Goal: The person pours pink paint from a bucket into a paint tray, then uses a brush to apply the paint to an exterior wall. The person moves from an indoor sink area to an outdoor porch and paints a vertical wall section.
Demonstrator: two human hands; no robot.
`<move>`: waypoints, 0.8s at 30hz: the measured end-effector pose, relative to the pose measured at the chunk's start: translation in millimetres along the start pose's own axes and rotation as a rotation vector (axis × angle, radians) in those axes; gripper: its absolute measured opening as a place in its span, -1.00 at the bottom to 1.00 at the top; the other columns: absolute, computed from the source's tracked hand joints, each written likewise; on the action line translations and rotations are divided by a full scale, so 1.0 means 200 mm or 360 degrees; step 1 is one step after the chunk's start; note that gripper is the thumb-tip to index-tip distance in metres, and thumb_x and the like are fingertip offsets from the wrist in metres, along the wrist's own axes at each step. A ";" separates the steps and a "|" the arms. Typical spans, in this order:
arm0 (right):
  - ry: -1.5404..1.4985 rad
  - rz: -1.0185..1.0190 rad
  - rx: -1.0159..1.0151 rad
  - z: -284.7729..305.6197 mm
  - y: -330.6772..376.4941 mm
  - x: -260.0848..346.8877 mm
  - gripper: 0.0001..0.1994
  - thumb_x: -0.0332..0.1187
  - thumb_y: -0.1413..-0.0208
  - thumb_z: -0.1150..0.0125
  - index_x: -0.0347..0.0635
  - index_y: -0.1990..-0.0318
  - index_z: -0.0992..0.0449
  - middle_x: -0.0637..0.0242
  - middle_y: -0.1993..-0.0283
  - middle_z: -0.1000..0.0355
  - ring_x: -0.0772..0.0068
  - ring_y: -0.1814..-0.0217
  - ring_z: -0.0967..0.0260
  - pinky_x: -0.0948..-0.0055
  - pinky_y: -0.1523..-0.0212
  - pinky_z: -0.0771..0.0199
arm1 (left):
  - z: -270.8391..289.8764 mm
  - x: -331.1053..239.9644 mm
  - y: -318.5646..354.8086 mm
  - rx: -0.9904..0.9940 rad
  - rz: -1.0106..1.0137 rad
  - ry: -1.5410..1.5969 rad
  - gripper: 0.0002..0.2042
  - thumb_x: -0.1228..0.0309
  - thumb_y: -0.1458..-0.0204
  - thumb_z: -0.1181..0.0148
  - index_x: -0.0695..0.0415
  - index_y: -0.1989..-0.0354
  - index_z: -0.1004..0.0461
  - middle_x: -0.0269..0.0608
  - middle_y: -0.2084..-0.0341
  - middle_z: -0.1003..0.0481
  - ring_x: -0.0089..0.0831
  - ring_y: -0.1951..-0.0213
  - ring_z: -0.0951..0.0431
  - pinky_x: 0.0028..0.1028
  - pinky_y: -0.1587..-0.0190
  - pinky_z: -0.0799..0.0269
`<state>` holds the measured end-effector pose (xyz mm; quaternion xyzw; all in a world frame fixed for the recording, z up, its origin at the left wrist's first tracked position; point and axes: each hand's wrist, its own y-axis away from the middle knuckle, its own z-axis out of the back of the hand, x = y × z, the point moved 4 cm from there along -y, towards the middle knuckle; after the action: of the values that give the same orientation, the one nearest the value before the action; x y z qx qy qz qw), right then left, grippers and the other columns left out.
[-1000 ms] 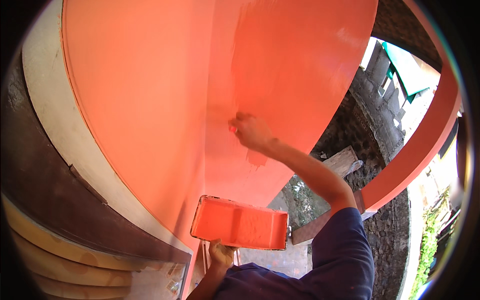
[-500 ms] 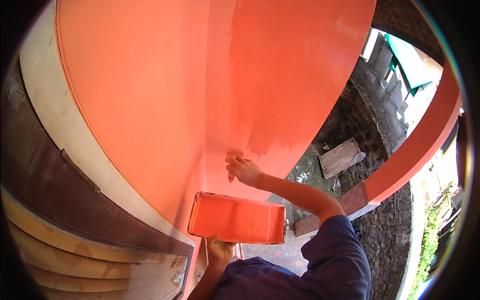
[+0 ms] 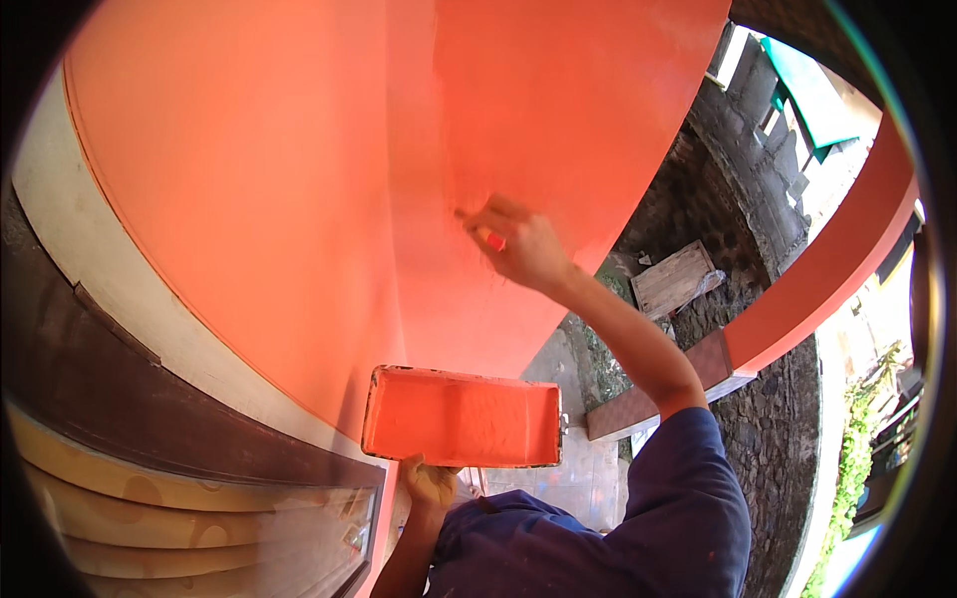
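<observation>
My left hand [image 3: 431,482] grips the lower edge of a paint tray [image 3: 409,459], a long rectangular one with a paint-smeared dark rim and orange paint inside. Up against the orange wall [image 3: 558,130], my right hand [image 3: 523,244] is closed round a paintbrush [image 3: 495,241]. Only the red end of its handle shows plainly; the bristles are hidden or blurred beside my fingers. A darker coat of orange covers the wall around this hand, while paler orange lies to the left of the inner corner.
On the left run a white frame [image 3: 130,269], a dark brown sill [image 3: 90,329] and a window with yellowish folded curtains [image 3: 130,503]. An orange-painted post [image 3: 827,284] crosses the right side. Beyond it are a rough stone wall [image 3: 768,448] and a wooden board [image 3: 676,281].
My right hand has moved up the wall with the paintbrush, and wet paint now covers the lighter patch there. The tray has shifted slightly up and left in view.
</observation>
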<state>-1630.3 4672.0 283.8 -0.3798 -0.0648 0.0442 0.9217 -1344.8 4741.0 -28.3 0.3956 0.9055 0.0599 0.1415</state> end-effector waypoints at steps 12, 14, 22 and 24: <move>0.0249 0.0018 0.0252 -0.19 0.33 -0.37 -0.80 -0.49 0.01 -0.28 -0.06 0.19 -0.55 0.36 0.10 -0.48 0.20 0.09 -0.53 0.21 0.29 -0.63 | -0.05 -0.01 0.04 -0.0055 -0.0009 0.0058 -0.48 0.30 -0.07 -0.23 0.16 -0.22 -0.33 -0.06 0.01 -0.53 -0.14 0.20 -0.67 -0.19 0.33 -0.74; 0.0295 -0.0019 0.0072 0.03 0.16 -0.24 -0.77 -0.54 0.03 -0.28 -0.08 0.19 -0.57 0.36 0.14 -0.49 0.20 0.14 -0.54 0.24 0.31 -0.61 | -0.10 -0.02 0.04 -0.0104 -0.0049 0.0041 -0.48 0.31 -0.07 -0.22 0.15 -0.22 -0.33 -0.06 0.01 -0.53 -0.14 0.19 -0.66 -0.20 0.36 -0.73; 0.0001 0.0052 0.0545 -0.44 0.61 -0.24 -0.83 -0.45 -0.10 -0.27 -0.09 0.14 -0.59 0.35 0.20 -0.47 0.23 0.18 -0.52 0.23 0.24 -0.60 | -0.03 0.01 0.02 -0.0034 0.0012 0.0135 -0.49 0.32 -0.07 -0.22 0.13 -0.23 -0.33 -0.10 0.02 -0.53 -0.16 0.15 -0.65 -0.22 0.36 -0.71; 0.0043 0.0051 0.0798 -0.59 0.63 -0.30 -0.80 -0.44 -0.11 -0.25 -0.06 0.09 -0.59 0.34 0.18 -0.46 0.23 0.14 -0.52 0.22 0.20 -0.60 | -0.02 0.01 0.01 -0.0023 0.0015 0.0134 -0.49 0.28 -0.09 -0.22 0.14 -0.23 -0.34 -0.11 0.01 -0.54 -0.16 0.13 -0.66 -0.20 0.33 -0.72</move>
<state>-1675.5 4670.3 106.4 -0.1409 -0.0334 0.0685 0.9871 -1345.1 4743.7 -23.5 0.3960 0.9083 0.0837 0.1057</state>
